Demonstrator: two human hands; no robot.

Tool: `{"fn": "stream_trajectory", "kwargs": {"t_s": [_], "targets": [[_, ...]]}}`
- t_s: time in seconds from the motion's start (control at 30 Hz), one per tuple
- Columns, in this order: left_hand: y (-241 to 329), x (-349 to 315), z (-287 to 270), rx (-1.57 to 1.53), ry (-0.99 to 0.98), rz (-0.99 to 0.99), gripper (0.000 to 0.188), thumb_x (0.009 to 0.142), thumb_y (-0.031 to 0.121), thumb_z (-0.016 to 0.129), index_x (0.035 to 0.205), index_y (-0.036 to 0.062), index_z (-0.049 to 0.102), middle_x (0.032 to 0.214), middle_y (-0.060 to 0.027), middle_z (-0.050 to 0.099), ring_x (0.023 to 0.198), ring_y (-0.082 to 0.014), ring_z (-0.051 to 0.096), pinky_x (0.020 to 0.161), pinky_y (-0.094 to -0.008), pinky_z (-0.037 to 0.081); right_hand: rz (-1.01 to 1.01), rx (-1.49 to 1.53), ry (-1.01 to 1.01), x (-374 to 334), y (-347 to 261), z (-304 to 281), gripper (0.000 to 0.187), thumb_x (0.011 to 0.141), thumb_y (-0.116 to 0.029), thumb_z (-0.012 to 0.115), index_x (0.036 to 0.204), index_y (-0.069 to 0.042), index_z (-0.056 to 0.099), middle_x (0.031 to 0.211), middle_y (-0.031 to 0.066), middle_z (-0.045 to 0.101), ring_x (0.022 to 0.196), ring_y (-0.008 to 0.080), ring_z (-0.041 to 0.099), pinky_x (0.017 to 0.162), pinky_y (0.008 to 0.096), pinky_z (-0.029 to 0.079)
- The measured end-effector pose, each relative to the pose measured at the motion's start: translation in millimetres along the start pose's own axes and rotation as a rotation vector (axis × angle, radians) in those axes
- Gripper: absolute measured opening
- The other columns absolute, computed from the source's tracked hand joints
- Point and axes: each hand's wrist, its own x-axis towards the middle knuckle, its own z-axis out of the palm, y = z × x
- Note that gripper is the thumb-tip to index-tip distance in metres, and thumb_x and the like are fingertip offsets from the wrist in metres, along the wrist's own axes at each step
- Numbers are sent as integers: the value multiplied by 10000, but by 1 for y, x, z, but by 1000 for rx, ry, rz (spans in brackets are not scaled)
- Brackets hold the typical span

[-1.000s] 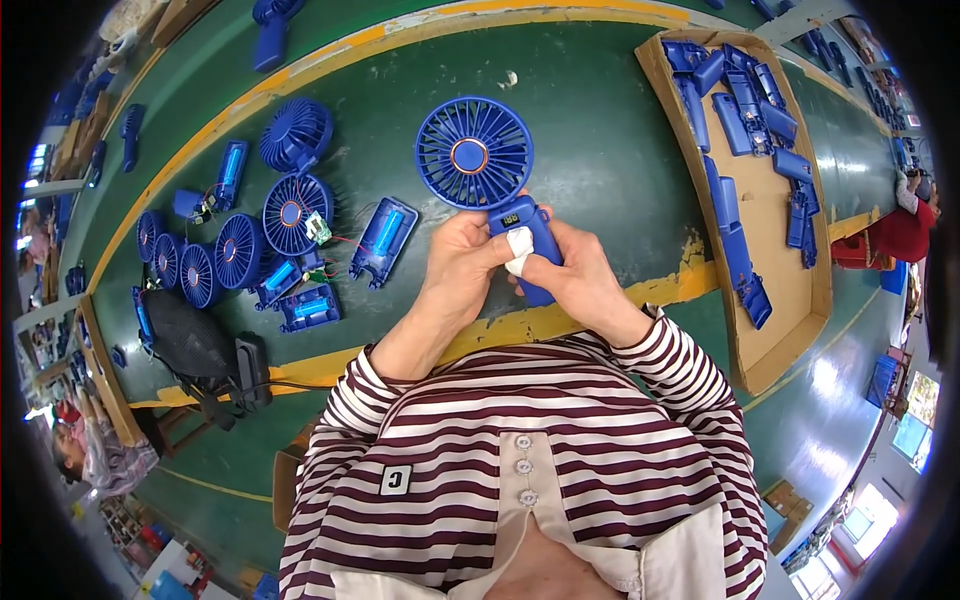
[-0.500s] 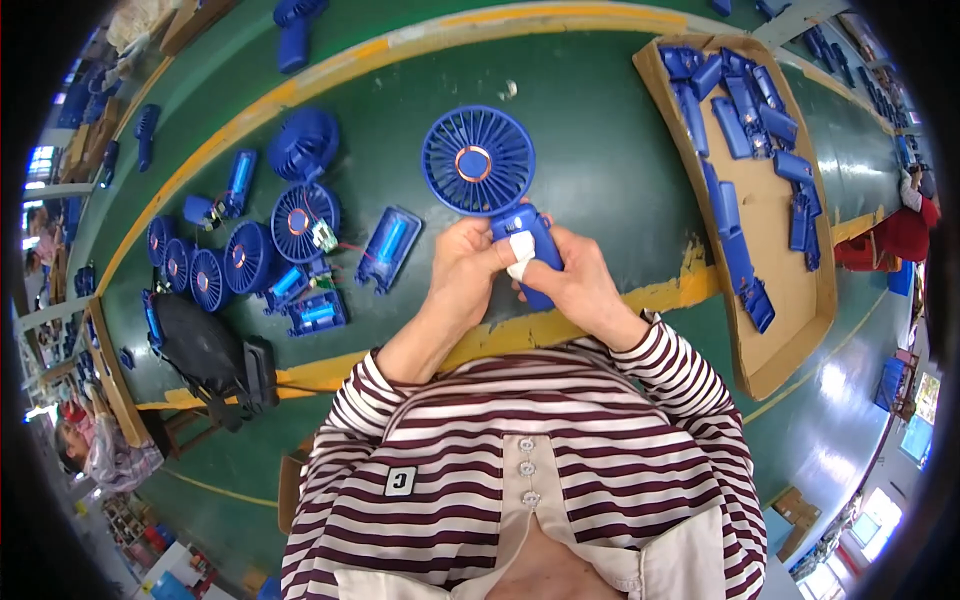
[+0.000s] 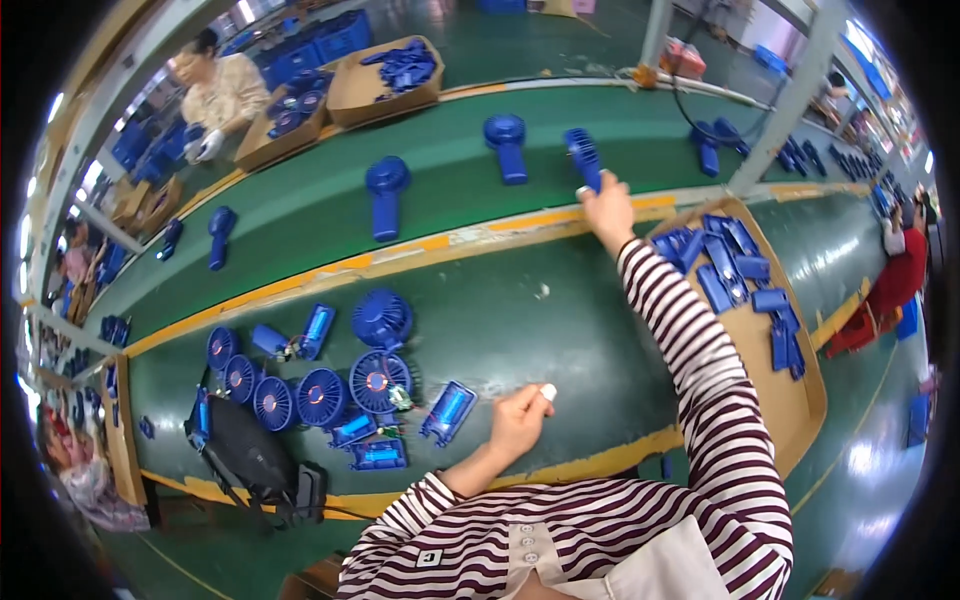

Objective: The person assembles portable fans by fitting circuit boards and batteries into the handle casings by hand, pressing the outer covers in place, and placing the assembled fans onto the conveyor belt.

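My right hand reaches far out over the belt edge, closed around the handle of a blue handheld fan. The fan's round head points away from me, above the green belt. My left hand rests near the bench's front, fingers curled, with a small white cloth-like piece at the thumb tip. Left of it lies an opened blue handle shell with a light-blue cell inside. Farther left sit several fan heads and more opened handles, some with wires and small boards.
A cardboard tray of blue handle shells stands at right. Several blue fans lie on the green belt beyond the yellow-edged rail. A black device sits at front left; a metal post rises behind. A co-worker works across the belt.
My hands have parted. The right one has carried the fan forward to the belt, while the left stays near the bench front with the white piece. The view has tilted up.
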Motion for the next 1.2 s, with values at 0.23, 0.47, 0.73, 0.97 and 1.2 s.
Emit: {"fn": "stream_trajectory", "kwargs": {"t_s": [0.23,0.47,0.73,0.97,1.2], "targets": [[10,17,-5,150,-34,140,239,847,152,547,656,10,561,522,-75,536,456,-188,538,460,-290,422,-619,-97,26,-10,-50,28,529,746,-288,618,1178,-20,471,1107,178,506,958,360,503,788,454,429],[8,25,-13,73,66,178,171,769,122,549,649,1,562,608,-178,563,581,-348,569,521,-409,443,-994,375,-453,-179,-172,15,527,750,-311,602,1147,13,477,1069,197,518,983,353,493,842,433,415],[-5,9,2,245,-48,201,328,765,163,561,1058,17,540,1056,-175,564,1006,-344,525,847,-408,433,-507,-10,-698,-203,-215,14,811,741,-483,588,1316,10,299,1192,254,451,1015,393,524,831,450,441],[7,-3,-6,298,-143,311,382,772,257,609,1072,33,531,1103,-164,529,1060,-293,470,897,-414,375,-491,151,-789,-214,-208,27,955,588,-415,735,1344,-66,266,1156,268,444,1026,383,522,852,421,443],[36,-56,-54,228,-114,292,134,746,53,595,870,12,629,741,-130,622,636,-245,603,600,-316,483,-77,1091,-868,-192,-127,11,853,690,-205,718,1355,-7,222,1100,145,514,859,166,561,597,246,501]]}}
